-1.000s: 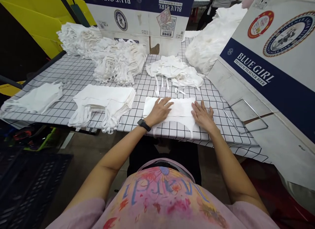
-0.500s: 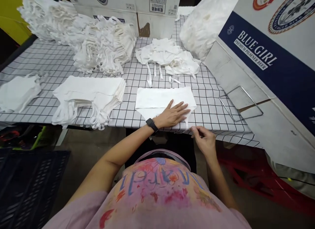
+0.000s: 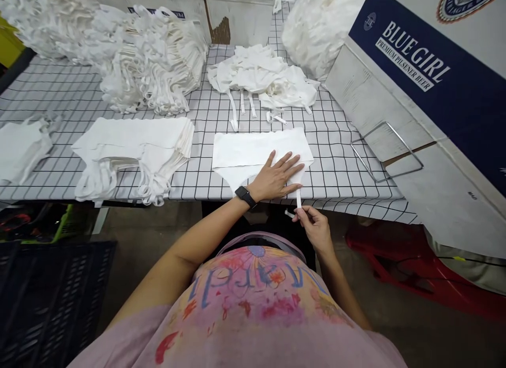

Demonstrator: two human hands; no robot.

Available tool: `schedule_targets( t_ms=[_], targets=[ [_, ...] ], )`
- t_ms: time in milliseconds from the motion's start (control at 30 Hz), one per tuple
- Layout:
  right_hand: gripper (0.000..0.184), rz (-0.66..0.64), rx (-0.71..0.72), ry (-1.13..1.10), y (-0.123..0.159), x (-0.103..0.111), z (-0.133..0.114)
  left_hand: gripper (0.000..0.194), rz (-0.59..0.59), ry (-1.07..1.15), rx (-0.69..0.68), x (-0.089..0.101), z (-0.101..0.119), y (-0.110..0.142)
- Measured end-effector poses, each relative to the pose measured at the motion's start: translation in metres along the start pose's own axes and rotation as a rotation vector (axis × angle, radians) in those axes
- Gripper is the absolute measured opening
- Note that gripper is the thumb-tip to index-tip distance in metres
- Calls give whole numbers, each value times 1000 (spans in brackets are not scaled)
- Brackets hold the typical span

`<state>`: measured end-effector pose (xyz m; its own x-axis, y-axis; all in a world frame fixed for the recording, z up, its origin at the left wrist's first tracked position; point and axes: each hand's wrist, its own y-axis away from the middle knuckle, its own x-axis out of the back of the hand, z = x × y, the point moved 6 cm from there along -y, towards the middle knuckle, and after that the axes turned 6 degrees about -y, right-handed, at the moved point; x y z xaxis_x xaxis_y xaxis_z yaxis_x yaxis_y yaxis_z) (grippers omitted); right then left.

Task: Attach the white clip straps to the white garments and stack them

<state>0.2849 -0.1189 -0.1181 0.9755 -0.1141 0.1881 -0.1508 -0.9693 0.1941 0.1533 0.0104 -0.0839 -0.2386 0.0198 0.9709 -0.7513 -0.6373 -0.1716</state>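
A white fabric garment piece (image 3: 253, 149) with narrow straps lies flat near the front edge of the table. My left hand (image 3: 274, 178), a dark watch at its wrist, rests on the lower right part of it with fingers spread. Just past the table edge, my right hand (image 3: 314, 225) pinches a thin white strap (image 3: 299, 198) that runs down from the garment's lower right corner. A short end of the strap sticks out left of those fingers. Part of the garment is hidden beneath my left hand.
A neat stack of similar white pieces (image 3: 134, 136) sits to the left, with a large heap (image 3: 158, 57) behind. Loose white garments (image 3: 264, 75) lie beyond the flat piece. At right a cardboard box (image 3: 395, 73) leans by a wire frame (image 3: 385, 152). A red stool (image 3: 395, 257) stands below.
My right hand has moved left and slightly down, and the strap now shows stretched straight from the garment to its fingers. My left hand stays on the fabric. The view has shifted slightly.
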Motion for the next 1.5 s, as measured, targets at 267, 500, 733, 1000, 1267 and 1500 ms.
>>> schedule_targets(
  t_ms=[267,500,733,1000,1267,1500],
  targets=[
    [36,-108,-125,113,61,34,-1,64,22,57,9,-2,-2,-1],
    [43,-132,-284,125,106,62,-7,65,38,4,1,-5,-3,0],
    [25,-149,-228,37,118,79,-38,65,46,-22,0,-2,-1,-1],
    [21,-193,-128,-159,118,82,-52,63,80,-12,0,-1,-1,0],
    [27,174,-124,-245,62,62,-50,64,49,18,9,0,-2,0],
    [16,222,38,-266,15,43,-54,62,64,126,8,0,-2,0]
  ],
)
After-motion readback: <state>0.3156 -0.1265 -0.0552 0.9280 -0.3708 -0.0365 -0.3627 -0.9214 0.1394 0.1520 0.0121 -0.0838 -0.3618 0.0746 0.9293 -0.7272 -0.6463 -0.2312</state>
